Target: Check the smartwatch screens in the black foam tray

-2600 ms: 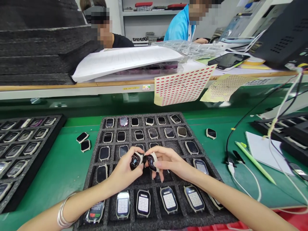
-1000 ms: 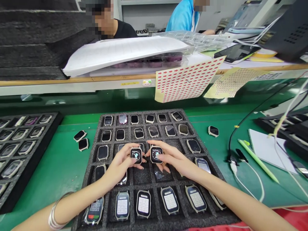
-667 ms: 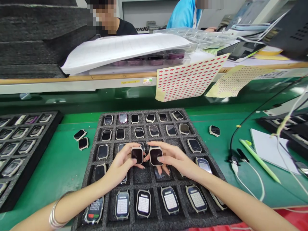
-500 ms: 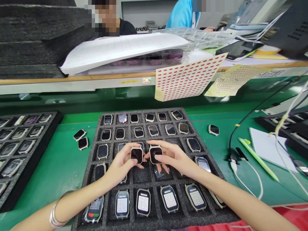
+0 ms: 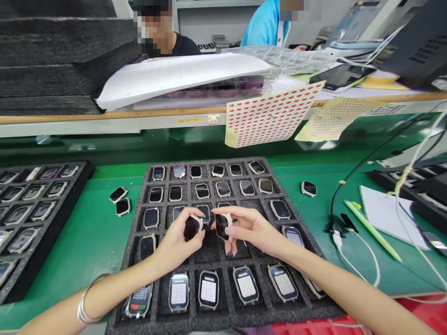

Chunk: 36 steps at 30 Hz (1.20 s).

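My left hand point(image 5: 174, 244) is closed on a small cream-cased watch body point(image 5: 192, 227) with a dark screen, tilted inward. My right hand point(image 5: 249, 230) pinches a second watch body point(image 5: 222, 226), also dark and tilted toward the first. Both hang over the middle of a black foam tray point(image 5: 139, 184) with several pockets. Watch bodies with dark screens fill the far rows. The near row holds watch bodies point(image 5: 208, 288) showing lit keypad screens.
Two loose watch bodies point(image 5: 120, 200) lie on the green mat left of the tray, one point(image 5: 309, 188) to its right. Another foam tray point(image 5: 31, 209) sits far left. Cables, a green pen point(image 5: 370, 237) and a white pad lie right. Two people sit behind the raised shelf.
Both watches showed lit dials a second ago, then went dark. Since then I have turned them from face-up to tilted toward each other.
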Tool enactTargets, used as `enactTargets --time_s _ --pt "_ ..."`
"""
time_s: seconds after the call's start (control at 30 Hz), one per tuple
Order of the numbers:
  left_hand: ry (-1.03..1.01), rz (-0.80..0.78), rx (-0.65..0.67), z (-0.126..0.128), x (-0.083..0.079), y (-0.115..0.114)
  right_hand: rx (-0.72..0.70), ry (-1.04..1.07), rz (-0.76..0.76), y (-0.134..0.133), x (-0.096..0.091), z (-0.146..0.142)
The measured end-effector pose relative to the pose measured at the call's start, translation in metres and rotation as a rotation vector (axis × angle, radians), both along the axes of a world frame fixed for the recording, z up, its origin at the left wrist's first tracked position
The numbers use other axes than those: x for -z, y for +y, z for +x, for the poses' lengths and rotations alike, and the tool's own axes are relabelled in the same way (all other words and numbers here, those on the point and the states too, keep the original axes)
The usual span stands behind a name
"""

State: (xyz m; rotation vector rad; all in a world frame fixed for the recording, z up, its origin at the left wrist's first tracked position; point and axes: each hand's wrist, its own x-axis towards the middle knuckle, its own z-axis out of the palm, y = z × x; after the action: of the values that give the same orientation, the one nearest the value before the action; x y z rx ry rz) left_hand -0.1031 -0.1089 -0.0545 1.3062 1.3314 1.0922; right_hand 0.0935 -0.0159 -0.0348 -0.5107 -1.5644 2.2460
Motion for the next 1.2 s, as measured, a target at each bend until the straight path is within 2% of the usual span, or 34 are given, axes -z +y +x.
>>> enactTargets --time_s 0.17,0.4,0.53,0.7,1.07,1.2 --pt "-0.031 0.001 -0.004 0.001 -0.001 0.002 -0.016 0.030 -0.040 0.000 0.003 -0.002" --pt "0.156 0.044 0.053 0.000 -0.005 -0.001 0.008 0.015 -0.091 -0.001 -0.001 -0.002" --pt "0.186 0.044 0.014 0.000 -0.006 0.000 0.017 0.040 -0.122 -0.001 -0.003 -0.002" --pt "0.215 0.024 0.043 0.001 -0.008 -0.001 -0.003 0.031 -0.140 -0.002 -0.003 -0.002" --pt "0.274 0.054 0.001 0.001 -0.009 -0.001 0.010 -0.009 -0.134 -0.004 -0.002 -0.002" --pt "0.277 0.055 0.025 0.002 -0.010 0.000 -0.014 -0.014 -0.118 -0.002 0.001 -0.002"
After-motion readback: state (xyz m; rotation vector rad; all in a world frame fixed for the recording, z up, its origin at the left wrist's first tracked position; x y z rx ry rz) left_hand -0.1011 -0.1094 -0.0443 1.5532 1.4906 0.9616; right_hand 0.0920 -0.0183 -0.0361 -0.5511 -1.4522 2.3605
